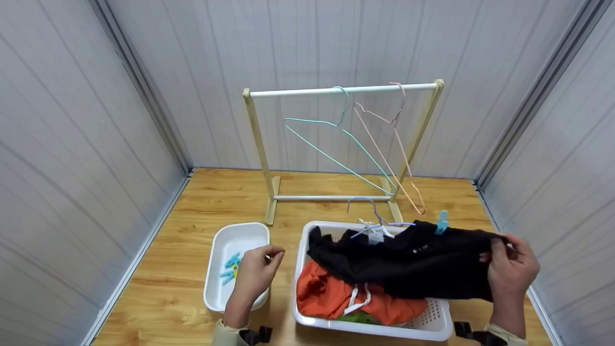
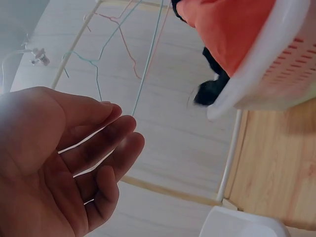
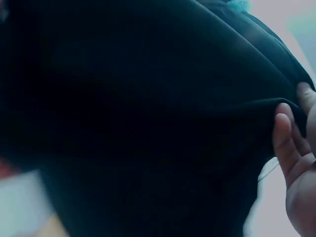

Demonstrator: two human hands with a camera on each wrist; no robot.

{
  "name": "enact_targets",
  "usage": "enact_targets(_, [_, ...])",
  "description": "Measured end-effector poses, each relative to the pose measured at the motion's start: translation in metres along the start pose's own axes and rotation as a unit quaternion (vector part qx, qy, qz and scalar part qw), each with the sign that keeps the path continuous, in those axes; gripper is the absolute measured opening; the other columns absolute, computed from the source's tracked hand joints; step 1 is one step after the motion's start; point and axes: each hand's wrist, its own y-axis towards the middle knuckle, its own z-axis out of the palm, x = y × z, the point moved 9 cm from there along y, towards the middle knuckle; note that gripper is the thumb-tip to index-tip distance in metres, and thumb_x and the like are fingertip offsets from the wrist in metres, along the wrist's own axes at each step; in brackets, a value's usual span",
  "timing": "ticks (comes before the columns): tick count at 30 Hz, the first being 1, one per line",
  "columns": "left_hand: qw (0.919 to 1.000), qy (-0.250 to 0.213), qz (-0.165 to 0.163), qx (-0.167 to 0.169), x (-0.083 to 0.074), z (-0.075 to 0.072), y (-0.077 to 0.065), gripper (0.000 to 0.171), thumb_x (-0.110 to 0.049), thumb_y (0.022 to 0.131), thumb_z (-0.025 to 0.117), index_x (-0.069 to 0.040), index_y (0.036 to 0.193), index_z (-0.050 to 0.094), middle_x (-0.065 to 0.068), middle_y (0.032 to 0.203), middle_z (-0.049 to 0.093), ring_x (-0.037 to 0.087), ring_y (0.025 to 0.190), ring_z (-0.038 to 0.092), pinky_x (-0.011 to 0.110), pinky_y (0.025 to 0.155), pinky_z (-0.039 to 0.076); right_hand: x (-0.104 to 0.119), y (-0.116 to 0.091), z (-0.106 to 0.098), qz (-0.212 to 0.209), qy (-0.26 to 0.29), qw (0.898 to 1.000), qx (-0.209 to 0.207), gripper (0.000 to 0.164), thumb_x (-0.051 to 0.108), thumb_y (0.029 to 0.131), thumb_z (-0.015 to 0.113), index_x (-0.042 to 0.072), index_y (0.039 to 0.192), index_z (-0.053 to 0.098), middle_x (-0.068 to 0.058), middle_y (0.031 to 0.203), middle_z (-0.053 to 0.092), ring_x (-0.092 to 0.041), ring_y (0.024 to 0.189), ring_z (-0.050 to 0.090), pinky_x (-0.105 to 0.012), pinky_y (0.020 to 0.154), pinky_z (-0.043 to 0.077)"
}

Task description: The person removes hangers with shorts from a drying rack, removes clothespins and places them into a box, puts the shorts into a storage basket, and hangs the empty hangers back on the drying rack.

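Note:
My right hand (image 1: 514, 266) pinches the end of a black garment (image 1: 432, 266) between thumb and fingers, stretching it out to the right above a white basket (image 1: 370, 330). A purple-blue hanger (image 1: 379, 222) sits at the garment's neck, its hook sticking up. One light blue clothespin (image 1: 441, 225) is clipped on the garment's upper edge. Beside the basket, my left hand (image 1: 254, 271) hovers over the right side of a white tray (image 1: 211, 283), overlapping several clothespins (image 1: 230, 269) in it. In the left wrist view its fingers (image 2: 126, 140) are loosely bent and hold nothing.
Orange cloth (image 1: 322, 290) with a white drawstring (image 1: 358, 300) and some green cloth (image 1: 360, 317) fill the basket. Behind stands a rack with a white bar (image 1: 298, 92), carrying a mint hanger (image 1: 331, 156) and a pink hanger (image 1: 379, 149). Panel walls enclose the wooden floor (image 1: 158, 274).

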Motion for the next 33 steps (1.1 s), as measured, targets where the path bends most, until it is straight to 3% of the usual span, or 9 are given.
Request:
enact_targets(2, [1.0000,0.003,-0.001,0.008,-0.004,0.001,-0.001,0.006,-0.008,0.088,0.070,-0.009,0.089,0.076,-0.005,0.077,0.069,0.006,0.063,0.058,0.025,0.057,0.049,0.014,0.003,0.005,-0.036,0.028,0.999,-0.011,0.013,-0.016,0.085,0.063,-0.024,0.094,0.060,-0.005,0.071,0.066,-0.008,0.044,0.058,-0.016,0.044,0.046])
enact_targets(7, [0.9996,-0.014,0.006,0.024,-0.017,0.009,-0.003,0.006,-0.009,0.090,0.069,-0.009,0.090,0.075,-0.003,0.081,0.070,0.007,0.066,0.062,0.025,0.060,0.051,0.051,0.008,0.026,-0.115,-0.008,0.993,-0.017,0.011,-0.016,0.084,0.063,-0.024,0.092,0.062,-0.002,0.070,0.067,-0.005,0.046,0.056,-0.014,0.047,0.045])
enact_targets(12, [0.9969,-0.038,0.070,0.002,-0.048,0.011,0.002,0.006,-0.009,0.089,0.071,-0.009,0.092,0.075,-0.003,0.084,0.071,0.007,0.068,0.064,0.026,0.059,0.052,0.096,0.010,0.059,-0.195,0.010,0.981,-0.009,0.006,-0.018,0.081,0.063,-0.022,0.085,0.064,-0.012,0.072,0.068,-0.005,0.050,0.055,-0.014,0.052,0.045])
enact_targets(16, [0.9910,-0.062,0.118,-0.012,-0.077,0.011,0.011,0.008,-0.009,0.090,0.070,-0.012,0.095,0.075,-0.004,0.087,0.071,0.007,0.072,0.064,0.029,0.059,0.053,0.118,0.013,0.084,-0.242,0.018,0.970,-0.004,0.005,-0.017,0.078,0.064,-0.018,0.082,0.066,-0.021,0.076,0.067,-0.004,0.056,0.056,-0.014,0.058,0.044])
enact_targets(23, [0.9780,-0.096,0.185,-0.017,-0.122,0.012,0.024,0.014,-0.010,0.092,0.067,-0.017,0.104,0.072,-0.005,0.095,0.068,0.005,0.081,0.063,0.021,0.057,0.047,0.144,0.019,0.119,-0.284,0.007,0.958,0.024,0.007,-0.016,0.078,0.062,-0.014,0.080,0.069,-0.022,0.072,0.066,-0.004,0.058,0.054,-0.015,0.061,0.042])
enact_targets(28, [0.9689,-0.109,0.218,-0.040,-0.148,0.009,0.030,0.019,-0.006,0.091,0.067,-0.015,0.108,0.071,-0.003,0.102,0.066,0.009,0.086,0.062,0.019,0.057,0.046,0.160,0.021,0.135,-0.300,-0.013,0.952,0.048,0.009,-0.016,0.079,0.065,-0.011,0.080,0.072,-0.023,0.076,0.067,-0.007,0.067,0.060,-0.017,0.066,0.045])
enact_targets(33, [0.9619,-0.117,0.233,-0.082,-0.174,-0.001,0.035,0.019,-0.004,0.089,0.068,-0.013,0.105,0.072,-0.005,0.096,0.066,0.006,0.076,0.058,0.021,0.056,0.043,0.179,0.025,0.147,-0.314,-0.042,0.946,0.070,0.011,-0.013,0.079,0.067,-0.006,0.081,0.075,-0.021,0.078,0.068,-0.009,0.072,0.063,-0.018,0.070,0.046])
